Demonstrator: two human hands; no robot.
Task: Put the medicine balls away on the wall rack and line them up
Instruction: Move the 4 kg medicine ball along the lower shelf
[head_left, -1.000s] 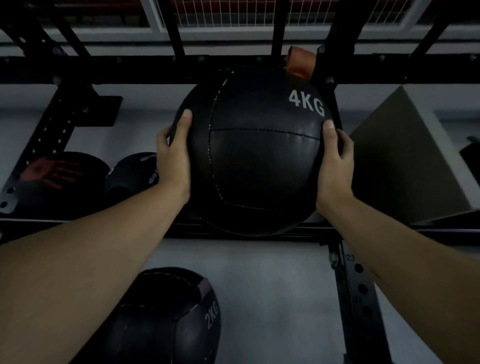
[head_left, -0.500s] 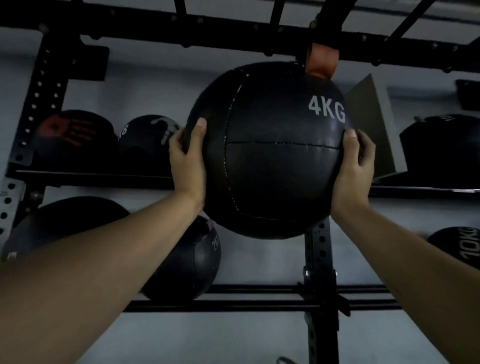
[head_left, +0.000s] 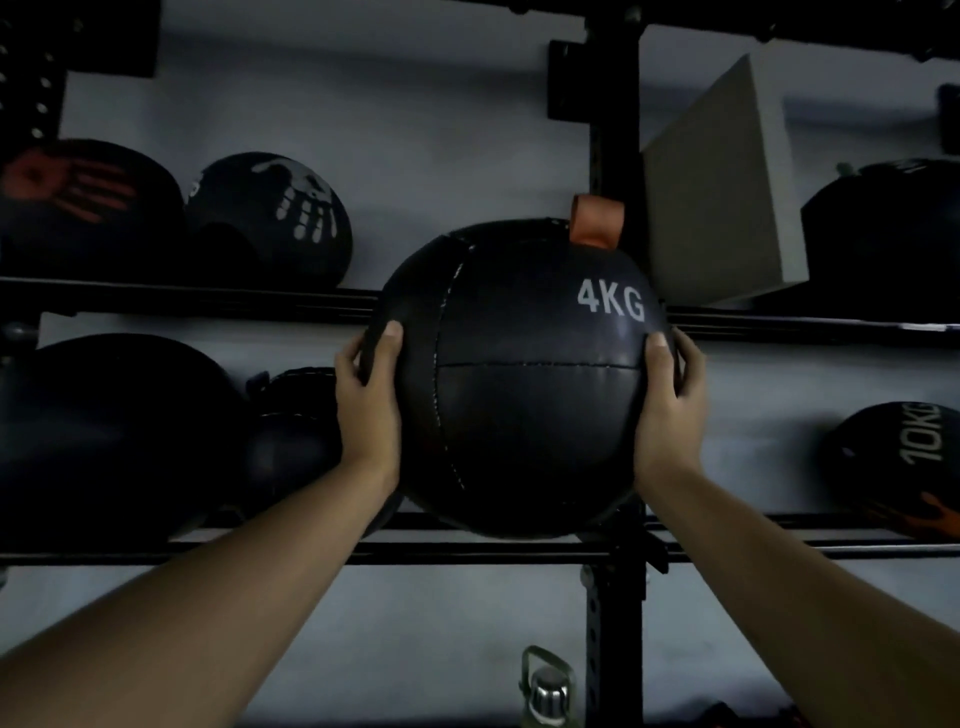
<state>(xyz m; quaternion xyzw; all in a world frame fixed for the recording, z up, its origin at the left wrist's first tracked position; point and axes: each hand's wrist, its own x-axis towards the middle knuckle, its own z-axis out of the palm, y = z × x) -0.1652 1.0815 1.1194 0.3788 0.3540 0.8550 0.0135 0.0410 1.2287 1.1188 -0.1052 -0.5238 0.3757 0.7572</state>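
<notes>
A black medicine ball (head_left: 524, 384) marked 4KG, with an orange tab on top, is held in front of the wall rack (head_left: 182, 301). My left hand (head_left: 371, 400) presses its left side and my right hand (head_left: 667, 410) its right side. The ball's bottom is level with the lower rails (head_left: 467, 551), in front of the black upright post (head_left: 615, 130); whether it rests on them I cannot tell. On the upper shelf lie a ball with a red handprint (head_left: 83, 202) and a ball with a white handprint (head_left: 275, 218).
On the lower shelf sit a large black ball (head_left: 109, 436) and a smaller one (head_left: 296, 431) at left, and a 10KG ball (head_left: 904, 462) at right. A grey foam block (head_left: 722, 192) and another black ball (head_left: 888, 234) occupy the upper shelf at right. A metal bottle (head_left: 548, 691) stands below.
The 4KG ball has come down from the upper shelf level to the lower rails, still held between both hands. The view has tilted down, showing the lower shelf and a bottle.
</notes>
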